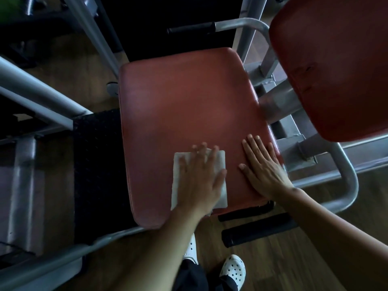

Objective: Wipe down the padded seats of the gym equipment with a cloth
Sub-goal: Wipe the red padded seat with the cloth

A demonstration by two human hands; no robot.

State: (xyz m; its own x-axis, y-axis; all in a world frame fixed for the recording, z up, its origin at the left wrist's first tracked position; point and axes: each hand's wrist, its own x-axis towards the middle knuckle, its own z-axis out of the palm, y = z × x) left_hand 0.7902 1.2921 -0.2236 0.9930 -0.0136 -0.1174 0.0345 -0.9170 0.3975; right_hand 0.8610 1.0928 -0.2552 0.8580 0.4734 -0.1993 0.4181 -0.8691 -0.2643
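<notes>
A red padded seat [184,101] fills the middle of the head view. A folded white cloth [178,162] lies flat on its near part. My left hand [199,177] presses flat on the cloth, fingers spread, covering most of it. To the right of the cloth, my right hand [262,166] rests flat and bare on the seat's near right edge, fingers apart, holding nothing. A second red pad [336,64] stands at the upper right, above and beside the seat.
Grey metal frame tubes [37,95] run along the left and a curved grey tube [348,181] wraps the right. A black-gripped handle [191,28] sits beyond the seat. Black foam rollers [258,232] lie near the seat's front. Wooden floor and my white clogs [233,267] are below.
</notes>
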